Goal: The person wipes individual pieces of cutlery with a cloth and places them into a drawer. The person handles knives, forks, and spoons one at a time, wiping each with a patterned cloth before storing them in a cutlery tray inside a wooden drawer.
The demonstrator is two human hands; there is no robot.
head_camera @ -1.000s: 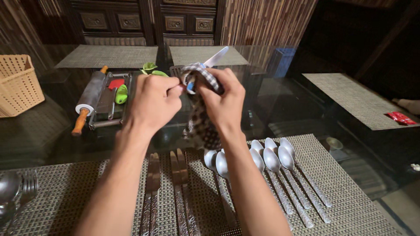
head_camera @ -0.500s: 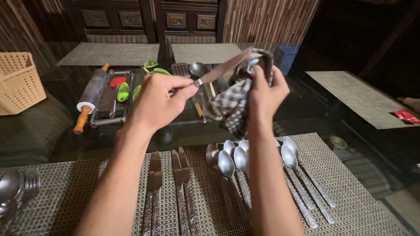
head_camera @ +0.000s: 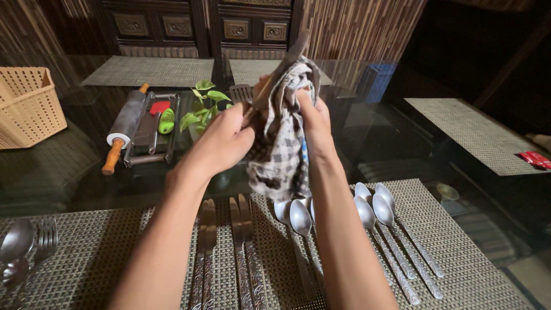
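A dark glass desk is seen from above, with a woven grey placemat laid along its near edge. Further back, a cream plastic basket is set at the left, and a rolling pin lies beside a metal tray, just left of a small leafy plant. On the placemat, knives are laid out side by side left of centre, and a row of spoons is spread to the right; another spoon and a fork lie at the far left. Above the cutlery, a checked cloth is held up between both hands. The cloth is gripped by the right hand, its fingers wrapped around the upper folds. A piece of cutlery, mostly wrapped in the cloth, is pinched at its lower end by the closed fingers of the left hand.
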